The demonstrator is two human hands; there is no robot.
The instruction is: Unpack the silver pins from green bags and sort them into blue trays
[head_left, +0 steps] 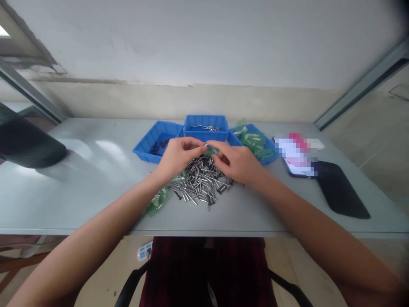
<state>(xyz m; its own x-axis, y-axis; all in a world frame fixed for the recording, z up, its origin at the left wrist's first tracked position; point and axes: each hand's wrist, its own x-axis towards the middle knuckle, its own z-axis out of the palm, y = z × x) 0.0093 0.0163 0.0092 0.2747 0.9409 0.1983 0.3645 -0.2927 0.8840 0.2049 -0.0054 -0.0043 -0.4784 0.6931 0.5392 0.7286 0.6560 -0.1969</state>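
Note:
My left hand (180,155) and my right hand (238,162) meet above a pile of metal pins (201,183). Between their fingertips is a small green plastic bag (211,150), pinched from both sides. A small pale tip shows at my left fingers; what it belongs to is hidden. The pile mixes long silver shafts with darker, thicker pieces that look like rivets. Another green plastic bag (156,202) lies at the pile's left edge, below my left wrist.
Behind the hands stand a left blue bin (143,147) with dark pieces, a middle blue bin (206,135) with silver pins, and a right blue bin (271,155) with green bags. A phone (295,160) and black pad (341,189) lie right; a dark cylinder (32,138) stands left.

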